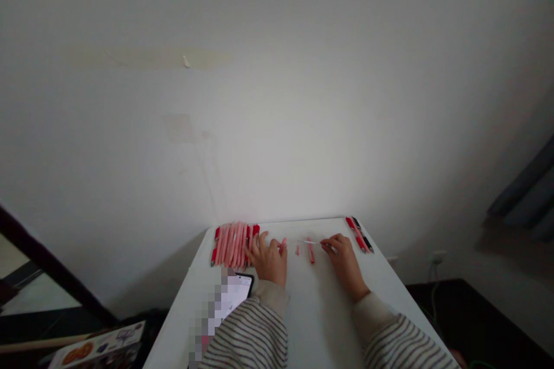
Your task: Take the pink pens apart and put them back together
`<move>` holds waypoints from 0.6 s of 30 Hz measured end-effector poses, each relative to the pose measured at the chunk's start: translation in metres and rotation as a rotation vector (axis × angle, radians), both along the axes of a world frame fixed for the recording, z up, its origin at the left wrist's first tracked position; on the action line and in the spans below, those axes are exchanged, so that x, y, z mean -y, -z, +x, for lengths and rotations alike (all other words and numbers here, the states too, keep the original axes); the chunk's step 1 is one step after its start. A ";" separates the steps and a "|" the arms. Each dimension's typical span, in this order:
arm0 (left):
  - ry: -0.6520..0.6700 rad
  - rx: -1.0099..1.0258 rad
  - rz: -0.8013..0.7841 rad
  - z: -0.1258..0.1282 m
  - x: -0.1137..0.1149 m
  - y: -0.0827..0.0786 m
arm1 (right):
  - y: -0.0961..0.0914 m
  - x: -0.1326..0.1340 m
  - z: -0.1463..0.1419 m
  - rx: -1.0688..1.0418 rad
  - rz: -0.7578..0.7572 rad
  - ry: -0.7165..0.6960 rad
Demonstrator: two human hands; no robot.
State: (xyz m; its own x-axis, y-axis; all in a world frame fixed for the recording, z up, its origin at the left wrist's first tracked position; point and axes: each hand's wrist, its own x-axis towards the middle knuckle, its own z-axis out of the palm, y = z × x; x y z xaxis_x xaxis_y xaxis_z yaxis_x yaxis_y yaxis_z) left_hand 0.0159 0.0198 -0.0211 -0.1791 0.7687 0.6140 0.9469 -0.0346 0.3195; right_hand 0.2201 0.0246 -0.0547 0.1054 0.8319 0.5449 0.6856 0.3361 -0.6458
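My right hand (345, 262) pinches one end of a thin, pale pen refill (309, 241), which points left across the table. Between thumb and index finger, my left hand (272, 262) has a small pink pen part (283, 242); its other fingers reach over the edge of a row of pink and red pens (231, 245). A pink and red pen barrel (311, 253) lies under the refill, between my hands. Beside it sits a small pink piece (298, 250).
Several red, pink and black pens (359, 235) lie at the right edge of the white table (311, 311). A phone (236, 294), partly blurred out, rests by my left sleeve. The wall (281, 127) stands behind the table. A printed box (97, 349) is at the lower left.
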 end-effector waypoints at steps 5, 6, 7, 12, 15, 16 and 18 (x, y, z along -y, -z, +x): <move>-0.082 -0.060 -0.009 0.001 -0.005 0.009 | -0.001 0.001 -0.002 0.016 -0.010 0.004; -0.091 -0.070 -0.015 0.002 -0.006 0.009 | -0.001 0.001 -0.002 0.019 -0.012 0.003; -0.101 -0.080 -0.021 0.002 -0.006 0.010 | -0.001 0.001 -0.002 0.022 -0.014 0.002; -0.139 -0.105 -0.061 0.002 -0.006 0.007 | -0.002 0.002 -0.003 0.034 -0.012 -0.001; -0.139 -0.103 -0.090 0.002 -0.005 0.006 | -0.002 0.002 -0.003 0.038 -0.003 0.006; -0.140 -0.100 -0.096 0.002 -0.005 0.006 | -0.002 0.002 -0.003 0.038 0.000 0.005; -0.140 -0.093 -0.104 0.002 -0.006 0.007 | -0.001 0.002 -0.002 0.038 0.002 0.005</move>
